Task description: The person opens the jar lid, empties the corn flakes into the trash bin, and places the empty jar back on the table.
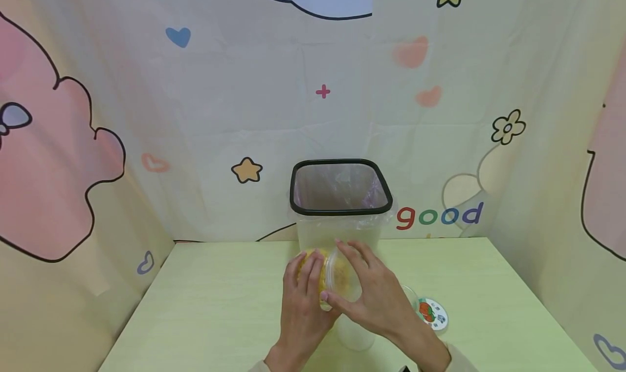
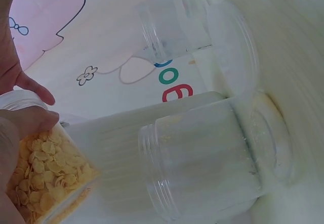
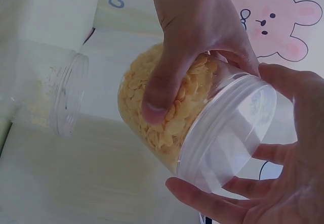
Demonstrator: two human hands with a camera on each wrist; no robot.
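A clear plastic jar of yellow flakes (image 3: 167, 102) is tilted on its side above the table, its lid end toward the right hand. The left hand (image 1: 304, 301) grips the jar's body, thumb across its side in the right wrist view. Around the rim of the translucent lid (image 3: 223, 133), the right hand (image 1: 379, 290) spreads thumb and fingers and holds it by the edge. The lid sits on the jar mouth. Just below the hands stands a clear jar without a lid (image 2: 197, 158), with a few crumbs on its wall.
Behind the hands stands a bin (image 1: 337, 228) with a black rim and a plastic liner. Right of the hands are another clear jar (image 2: 174, 27) and a round lid with a strawberry picture (image 1: 432, 314) on the pale green table (image 1: 215, 307). A printed curtain (image 1: 274, 106) hangs behind.
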